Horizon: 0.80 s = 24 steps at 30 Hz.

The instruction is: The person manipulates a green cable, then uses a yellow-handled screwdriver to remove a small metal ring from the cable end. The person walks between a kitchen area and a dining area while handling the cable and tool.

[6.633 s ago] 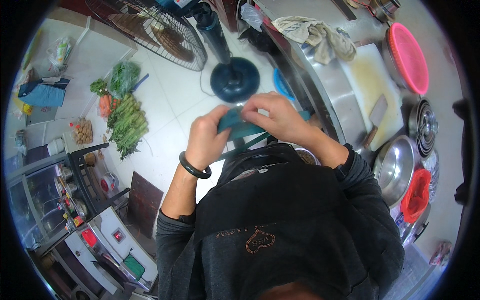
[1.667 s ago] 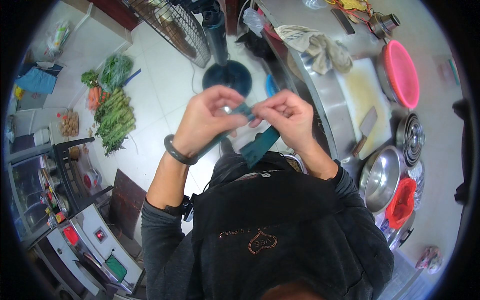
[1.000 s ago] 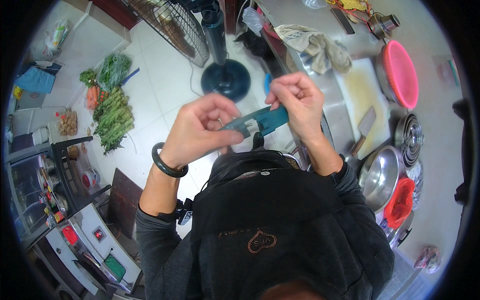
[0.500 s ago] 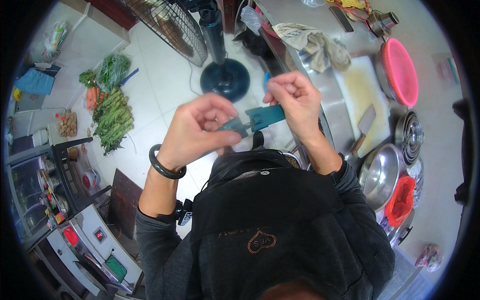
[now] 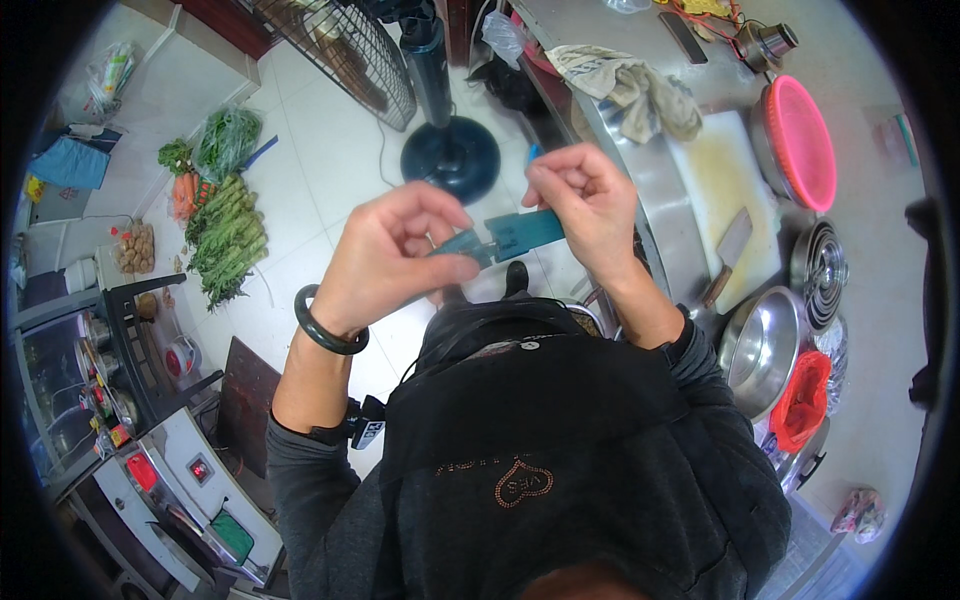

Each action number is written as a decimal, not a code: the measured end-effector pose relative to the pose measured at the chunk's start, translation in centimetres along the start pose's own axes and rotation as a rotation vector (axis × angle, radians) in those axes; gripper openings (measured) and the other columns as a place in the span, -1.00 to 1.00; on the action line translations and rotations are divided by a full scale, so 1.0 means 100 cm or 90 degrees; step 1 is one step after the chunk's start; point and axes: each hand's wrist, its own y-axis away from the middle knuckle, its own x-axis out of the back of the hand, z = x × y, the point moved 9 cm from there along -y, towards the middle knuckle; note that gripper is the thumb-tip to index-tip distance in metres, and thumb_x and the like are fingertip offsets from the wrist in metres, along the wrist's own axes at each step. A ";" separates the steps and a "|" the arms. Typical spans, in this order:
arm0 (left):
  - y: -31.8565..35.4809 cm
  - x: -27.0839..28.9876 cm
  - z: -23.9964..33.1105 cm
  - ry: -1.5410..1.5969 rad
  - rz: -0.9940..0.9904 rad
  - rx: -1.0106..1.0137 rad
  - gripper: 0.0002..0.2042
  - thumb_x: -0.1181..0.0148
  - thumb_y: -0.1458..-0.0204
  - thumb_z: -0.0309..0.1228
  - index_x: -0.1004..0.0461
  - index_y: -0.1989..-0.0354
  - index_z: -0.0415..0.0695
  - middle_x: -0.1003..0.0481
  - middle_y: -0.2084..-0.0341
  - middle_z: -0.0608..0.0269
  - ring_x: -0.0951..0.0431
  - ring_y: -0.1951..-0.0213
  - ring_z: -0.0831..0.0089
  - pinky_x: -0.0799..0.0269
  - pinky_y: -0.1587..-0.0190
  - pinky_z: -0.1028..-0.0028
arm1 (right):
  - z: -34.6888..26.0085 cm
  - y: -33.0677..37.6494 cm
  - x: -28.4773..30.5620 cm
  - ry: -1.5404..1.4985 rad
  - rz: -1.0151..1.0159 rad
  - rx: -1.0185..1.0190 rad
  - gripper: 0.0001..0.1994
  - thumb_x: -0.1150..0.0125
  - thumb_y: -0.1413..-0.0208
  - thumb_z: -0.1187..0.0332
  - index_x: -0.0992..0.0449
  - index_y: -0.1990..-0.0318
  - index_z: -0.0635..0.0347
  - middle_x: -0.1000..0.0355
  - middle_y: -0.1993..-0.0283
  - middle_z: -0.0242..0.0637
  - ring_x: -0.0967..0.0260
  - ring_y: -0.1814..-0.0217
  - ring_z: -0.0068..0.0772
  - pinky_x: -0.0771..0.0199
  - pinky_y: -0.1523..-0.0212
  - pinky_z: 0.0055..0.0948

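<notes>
In front of my apron, both hands hold up a small teal plastic object in two pieces. My left hand (image 5: 385, 245) pinches the translucent teal piece (image 5: 463, 243) between thumb and fingers. The flat, darker teal piece (image 5: 524, 233) is gripped by my right hand (image 5: 592, 205) at its right end. A short, narrow link shows between the pieces; I cannot make out what kind of tool this is. A dark bangle (image 5: 330, 330) circles my left wrist.
The steel counter on the right carries a cutting board (image 5: 725, 190), a cleaver (image 5: 733, 245), a metal bowl (image 5: 757, 350), a pink basket (image 5: 805, 145) and a cloth (image 5: 635, 90). Ahead stands a floor fan (image 5: 450, 160). Leafy greens (image 5: 228, 240) and carrots (image 5: 188, 195) lie on the floor at left.
Both hands have shifted slightly left, the two teal pieces still held end to end between them. My left forearm has moved a little outward.
</notes>
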 end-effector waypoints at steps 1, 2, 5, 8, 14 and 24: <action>0.000 0.000 0.000 -0.006 0.001 0.002 -0.65 -0.38 0.09 -0.71 -0.42 0.12 -0.28 -0.55 0.44 0.26 -0.54 0.51 0.66 -0.46 0.51 0.70 | 0.000 0.000 0.000 0.000 0.000 0.000 -0.91 -0.24 -0.20 0.51 -0.48 0.22 0.34 -0.55 0.45 -0.32 -0.48 0.40 -0.66 -0.44 0.36 -0.65; 0.000 0.000 0.000 -0.006 0.000 0.002 -0.65 -0.38 0.10 -0.71 -0.42 0.13 -0.28 -0.55 0.44 0.26 -0.54 0.51 0.66 -0.46 0.51 0.70 | 0.000 0.000 -0.001 0.001 -0.003 0.001 -0.91 -0.24 -0.20 0.51 -0.48 0.22 0.34 -0.55 0.45 -0.32 -0.48 0.40 -0.66 -0.44 0.36 -0.65; 0.001 0.000 0.002 -0.017 0.002 0.006 -0.65 -0.38 0.10 -0.70 -0.43 0.13 -0.27 -0.55 0.45 0.27 -0.54 0.52 0.65 -0.46 0.52 0.69 | 0.000 0.000 -0.003 0.003 -0.006 0.002 -0.92 -0.24 -0.19 0.52 -0.49 0.21 0.34 -0.55 0.44 -0.31 -0.49 0.40 -0.64 -0.43 0.37 -0.66; 0.002 -0.002 0.002 -0.049 -0.005 0.023 -0.64 -0.38 0.11 -0.71 -0.42 0.12 -0.27 -0.55 0.47 0.27 -0.54 0.54 0.64 -0.46 0.52 0.69 | -0.002 0.000 -0.005 0.023 -0.016 0.005 -0.92 -0.25 -0.18 0.53 -0.49 0.21 0.34 -0.54 0.43 -0.30 -0.48 0.42 -0.62 -0.41 0.41 -0.67; 0.003 -0.013 0.000 -0.072 -0.088 0.071 -0.59 -0.40 0.14 -0.71 -0.41 0.09 -0.26 -0.54 0.51 0.29 -0.56 0.57 0.62 -0.47 0.50 0.68 | -0.013 -0.002 -0.012 0.134 -0.083 0.016 -0.91 -0.31 -0.13 0.48 -0.53 0.28 0.32 -0.56 0.45 -0.29 -0.56 0.40 -0.57 -0.47 0.38 -0.62; 0.002 -0.028 -0.005 -0.080 -0.154 -0.020 -0.53 -0.47 0.21 -0.69 -0.47 0.05 -0.32 -0.52 0.24 0.16 -0.57 0.20 0.50 -0.57 0.20 0.57 | -0.027 -0.003 -0.025 0.183 -0.107 0.102 -0.88 -0.36 -0.10 0.40 -0.59 0.29 0.27 -0.55 0.48 -0.29 -0.55 0.46 -0.52 -0.48 0.42 -0.56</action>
